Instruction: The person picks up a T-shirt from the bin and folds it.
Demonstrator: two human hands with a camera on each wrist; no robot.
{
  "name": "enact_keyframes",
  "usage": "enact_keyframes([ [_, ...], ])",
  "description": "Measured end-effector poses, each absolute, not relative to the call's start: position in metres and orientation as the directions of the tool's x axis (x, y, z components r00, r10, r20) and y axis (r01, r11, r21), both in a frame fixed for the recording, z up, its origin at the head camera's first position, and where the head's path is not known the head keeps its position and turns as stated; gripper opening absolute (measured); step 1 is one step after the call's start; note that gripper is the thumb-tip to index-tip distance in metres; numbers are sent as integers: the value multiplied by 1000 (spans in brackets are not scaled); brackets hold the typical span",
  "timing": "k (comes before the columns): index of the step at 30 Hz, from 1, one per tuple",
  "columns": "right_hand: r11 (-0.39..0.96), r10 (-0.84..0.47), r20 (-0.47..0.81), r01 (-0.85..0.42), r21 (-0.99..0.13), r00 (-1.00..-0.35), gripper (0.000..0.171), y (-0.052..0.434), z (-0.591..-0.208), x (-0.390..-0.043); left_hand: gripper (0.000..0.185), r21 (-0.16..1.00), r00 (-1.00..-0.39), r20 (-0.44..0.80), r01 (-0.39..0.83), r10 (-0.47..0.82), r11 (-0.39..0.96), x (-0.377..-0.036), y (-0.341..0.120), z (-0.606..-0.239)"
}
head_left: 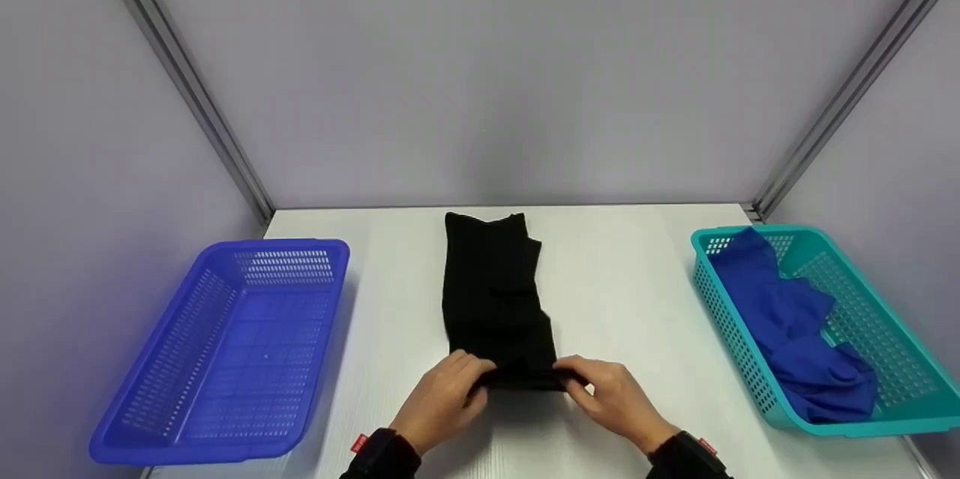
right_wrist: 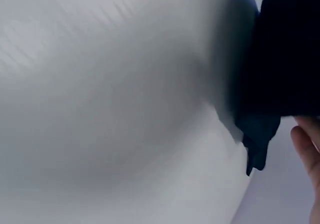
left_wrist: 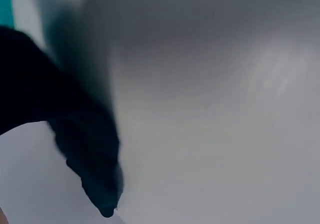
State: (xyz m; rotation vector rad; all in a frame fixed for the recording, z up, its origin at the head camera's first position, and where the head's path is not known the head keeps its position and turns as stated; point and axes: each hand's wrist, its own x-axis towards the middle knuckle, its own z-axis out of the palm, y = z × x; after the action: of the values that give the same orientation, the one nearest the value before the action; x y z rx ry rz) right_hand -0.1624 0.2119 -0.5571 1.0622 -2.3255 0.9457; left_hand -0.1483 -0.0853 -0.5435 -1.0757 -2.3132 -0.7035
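Note:
A black folded cloth garment (head_left: 491, 276) lies lengthwise on the white table, its near end raised off the surface. My left hand (head_left: 444, 393) pinches the left corner of that near end between thumb and fingers. At the right corner, my right hand (head_left: 611, 396) pinches the fabric the same way. The left wrist view shows the dark cloth (left_wrist: 85, 114) hanging at the left, with almost none of the hand visible. In the right wrist view the cloth (right_wrist: 285, 58) hangs at the right, beside part of the right hand (right_wrist: 310, 151).
A blue plastic basket (head_left: 255, 359) with nothing in it stands at the left. On the right is a teal basket (head_left: 900, 359) holding a crumpled blue cloth (head_left: 795, 336). Grey-white panels (head_left: 510, 74) enclose the table (head_left: 622, 291) at the back and sides.

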Motion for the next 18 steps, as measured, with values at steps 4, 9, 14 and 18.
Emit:
enact_keyframes([
  [4, 428, -549, 627, -830, -357, -553, 33, 218, -546, -162, 15, 322, -558, 642, 818, 525, 476, -148, -87, -533],
  [9, 341, -605, 595, -848, -406, -529, 27, 221, -537, -163, 14, 472, -622, 517, 780, 588, 411, -145, -90, -524],
  [14, 256, -680, 491, -804, -537, -545, 18, 221, -529, -162, 11, 655, -690, 339, 661, 640, 366, -140, -93, -518],
  [18, 238, -739, 336, -693, -680, -584, 10, 220, -522, -159, 12, 778, -719, 187, 524, 670, 346, -140, -97, -514],
])
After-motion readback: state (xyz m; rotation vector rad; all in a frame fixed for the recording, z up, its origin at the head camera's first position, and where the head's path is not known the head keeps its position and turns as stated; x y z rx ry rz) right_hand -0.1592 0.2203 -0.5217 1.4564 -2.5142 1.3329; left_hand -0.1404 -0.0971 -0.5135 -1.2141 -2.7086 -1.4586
